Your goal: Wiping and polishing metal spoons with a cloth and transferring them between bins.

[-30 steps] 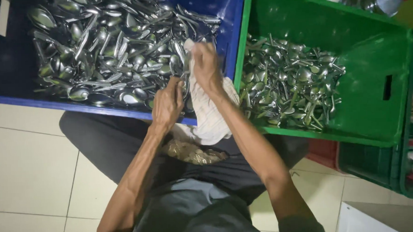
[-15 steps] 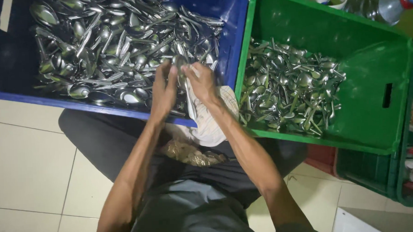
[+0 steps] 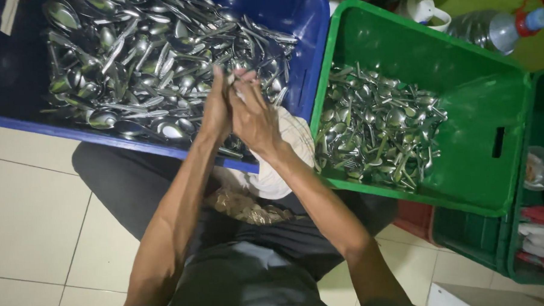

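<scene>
Head view, hands: left hand (image 3: 215,110) and right hand (image 3: 254,114) pressed together over the blue crate (image 3: 307,25), closed around a white cloth (image 3: 287,149); any spoon inside is hidden.
Done: wiped spoons (image 3: 377,134) fill part of the green crate (image 3: 492,85).
Left: a large spoon heap (image 3: 142,61) fills the blue crate.

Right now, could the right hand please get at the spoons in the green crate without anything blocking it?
Probably yes. The right hand is pressed against the left hand with a white cloth, just beside the open-topped green crate; nothing covers the spoons.
</scene>
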